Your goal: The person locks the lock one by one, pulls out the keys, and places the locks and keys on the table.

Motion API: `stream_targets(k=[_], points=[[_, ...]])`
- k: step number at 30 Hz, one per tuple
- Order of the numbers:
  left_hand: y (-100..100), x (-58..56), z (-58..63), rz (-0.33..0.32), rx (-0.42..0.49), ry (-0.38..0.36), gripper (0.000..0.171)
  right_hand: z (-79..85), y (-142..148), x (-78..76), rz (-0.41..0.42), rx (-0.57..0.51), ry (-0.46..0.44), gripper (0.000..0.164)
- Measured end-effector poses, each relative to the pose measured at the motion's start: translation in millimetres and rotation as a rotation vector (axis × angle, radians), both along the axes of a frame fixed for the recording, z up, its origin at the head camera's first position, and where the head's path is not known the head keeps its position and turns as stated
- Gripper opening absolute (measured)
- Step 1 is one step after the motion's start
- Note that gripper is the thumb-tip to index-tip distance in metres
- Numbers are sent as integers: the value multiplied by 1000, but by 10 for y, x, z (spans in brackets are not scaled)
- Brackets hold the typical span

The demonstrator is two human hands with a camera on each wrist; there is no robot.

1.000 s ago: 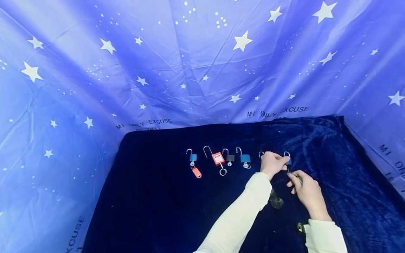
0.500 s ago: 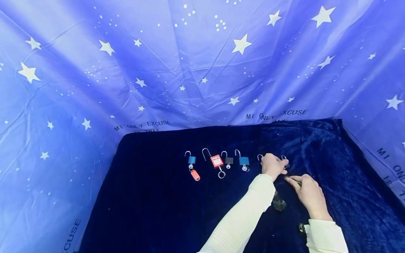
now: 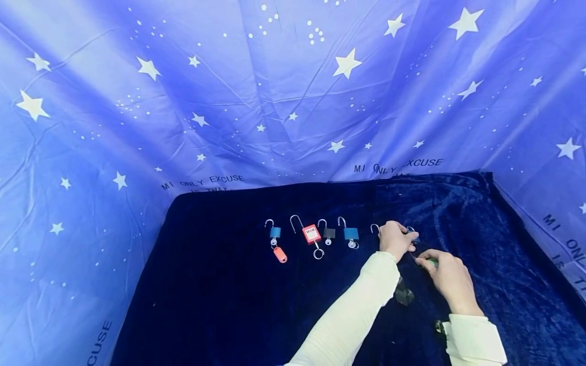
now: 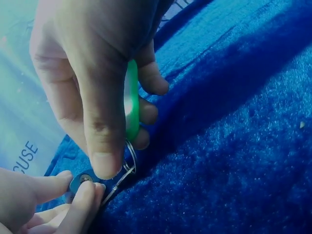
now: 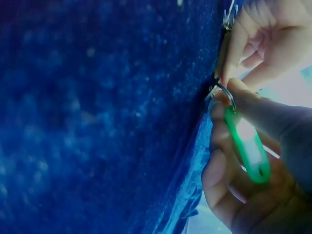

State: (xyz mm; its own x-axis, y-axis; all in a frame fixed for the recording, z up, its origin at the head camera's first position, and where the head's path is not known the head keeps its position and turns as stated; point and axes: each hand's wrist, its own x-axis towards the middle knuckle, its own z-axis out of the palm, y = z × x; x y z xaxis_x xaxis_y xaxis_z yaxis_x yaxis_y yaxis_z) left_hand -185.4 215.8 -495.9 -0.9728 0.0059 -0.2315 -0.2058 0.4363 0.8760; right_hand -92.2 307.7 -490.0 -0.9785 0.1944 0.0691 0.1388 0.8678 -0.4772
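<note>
My left hand [image 3: 394, 239] pinches a small blue padlock [image 4: 75, 184] between thumb and fingertips, at the right of a row of padlocks. In the left wrist view its round keyhole face is turned up toward the right thumb. My right hand [image 3: 448, 277] holds a green-edged key tag [image 5: 248, 141] with a metal ring [image 5: 227, 95]. Its thumb and fingertips meet at the ring, right by the padlock. A thin metal piece [image 4: 115, 187] slants down from the ring beside the left fingers. The right fingertips partly hide the padlock.
Left of the hands lie open padlocks with keys: blue with an orange tag [image 3: 275, 233], red [image 3: 311, 234], black [image 3: 329, 233] and blue [image 3: 350, 234]. Another shackle [image 3: 374, 229] shows behind the left hand. A dark flat piece [image 3: 404, 294] lies between the forearms on the navy velvet cloth [image 3: 220, 305].
The blue padlock has tilted in my left fingers, so less of its front shows. My right hand has shifted slightly with the green tag. The head view has drifted a little.
</note>
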Motion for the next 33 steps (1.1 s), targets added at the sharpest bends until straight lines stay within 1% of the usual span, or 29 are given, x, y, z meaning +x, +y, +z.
stream_targets(k=[3, 6, 10, 13, 17, 21, 22, 24, 28, 30, 33], points=[[-4, 4, 2, -22, -1, 10, 15, -18, 17, -3, -1, 2, -25, 13], [-25, 7, 8, -67, -50, 44, 18, -35, 13, 16, -1, 4, -63, 14], [-70, -10, 2, -119, -241, 151, 24, -40, -1, 33, -3, 3, -96, 17], [-108, -25, 4, -139, -322, 196, 23, -16, -2, 37, -11, 8, -104, 20], [-154, -48, 39, -155, -300, 184, 20, 37, 11, 39, -21, 15, -117, 29], [-219, -52, 91, -137, -229, 166, 18, 95, 23, 68, -18, 23, -117, 34], [-242, -54, 105, -130, -226, 171, 17, 110, 25, 74, -16, 28, -116, 34], [-300, -61, 133, -114, -222, 200, 14, 136, 25, 88, -8, 33, -113, 34], [-448, -79, 161, -94, -252, 294, 10, 163, 11, 109, -7, 28, -100, 35], [-530, -87, 172, -93, -222, 321, 13, 165, -7, 109, -13, 21, -69, 36], [-640, -92, 179, -89, -153, 326, 18, 165, -49, 103, -23, 11, 2, 38]])
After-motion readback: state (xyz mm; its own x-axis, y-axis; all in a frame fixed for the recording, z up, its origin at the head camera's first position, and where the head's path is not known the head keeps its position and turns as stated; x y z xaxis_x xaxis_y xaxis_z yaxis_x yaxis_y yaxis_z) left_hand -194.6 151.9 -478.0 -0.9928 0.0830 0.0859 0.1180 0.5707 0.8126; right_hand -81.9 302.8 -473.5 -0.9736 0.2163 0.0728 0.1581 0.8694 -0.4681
